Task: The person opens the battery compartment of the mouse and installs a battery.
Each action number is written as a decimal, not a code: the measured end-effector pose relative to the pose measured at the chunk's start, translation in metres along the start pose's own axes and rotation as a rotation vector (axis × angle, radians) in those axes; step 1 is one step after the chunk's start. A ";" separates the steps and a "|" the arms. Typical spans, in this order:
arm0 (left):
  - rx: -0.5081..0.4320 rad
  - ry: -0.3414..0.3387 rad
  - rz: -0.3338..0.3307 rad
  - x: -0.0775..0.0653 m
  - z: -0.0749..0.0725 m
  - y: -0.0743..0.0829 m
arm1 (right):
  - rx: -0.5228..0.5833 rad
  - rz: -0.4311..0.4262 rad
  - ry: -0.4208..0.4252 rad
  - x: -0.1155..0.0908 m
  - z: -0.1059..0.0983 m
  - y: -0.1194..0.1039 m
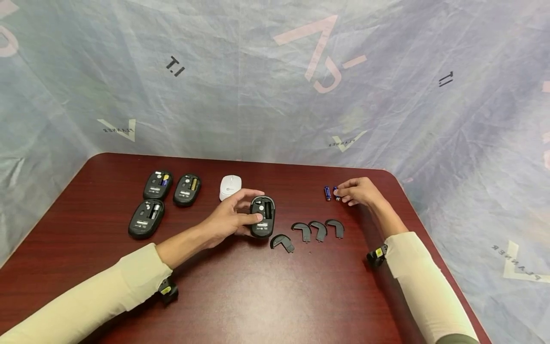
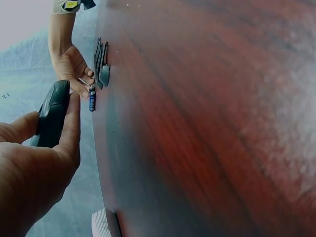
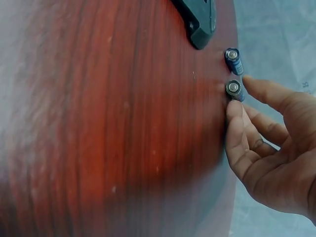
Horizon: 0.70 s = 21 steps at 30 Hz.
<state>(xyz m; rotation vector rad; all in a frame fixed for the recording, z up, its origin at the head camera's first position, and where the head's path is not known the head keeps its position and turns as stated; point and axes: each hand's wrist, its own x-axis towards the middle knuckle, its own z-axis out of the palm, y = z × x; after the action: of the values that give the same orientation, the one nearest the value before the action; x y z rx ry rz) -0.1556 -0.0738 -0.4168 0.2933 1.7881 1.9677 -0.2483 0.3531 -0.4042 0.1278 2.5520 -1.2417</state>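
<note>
My left hand (image 1: 225,217) holds a black computer mouse (image 1: 262,228) with its underside up and its battery slot bare. From the left wrist view, thumb and fingers (image 2: 71,126) grip the mouse (image 2: 52,116) by its sides, above the table. Over at the right, my right hand (image 1: 364,192) has thumb and fingertips around a blue battery (image 3: 234,89) on the table. A second blue battery (image 1: 327,193) lies just left of it. Several black curved battery covers (image 1: 302,231) lie between the hands, nearer the front.
Several black mice (image 1: 146,220) lie underside up at the left, with batteries in their slots. A white mouse (image 1: 230,185) sits behind the left hand. The dark red table (image 1: 275,296) ends at a grey printed cloth (image 1: 240,95) behind.
</note>
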 end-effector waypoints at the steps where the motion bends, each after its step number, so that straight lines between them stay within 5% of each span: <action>1: 0.001 -0.001 0.000 0.000 0.000 0.000 | -0.006 0.000 0.002 0.001 0.000 0.000; 21: -0.007 -0.007 -0.023 0.011 0.002 -0.003 | -0.216 -0.175 -0.027 0.009 -0.004 0.008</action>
<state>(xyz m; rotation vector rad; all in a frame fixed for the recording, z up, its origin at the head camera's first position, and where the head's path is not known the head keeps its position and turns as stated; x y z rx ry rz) -0.1633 -0.0666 -0.4208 0.2759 1.7722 1.9545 -0.2559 0.3604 -0.4104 -0.1608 2.6998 -1.0072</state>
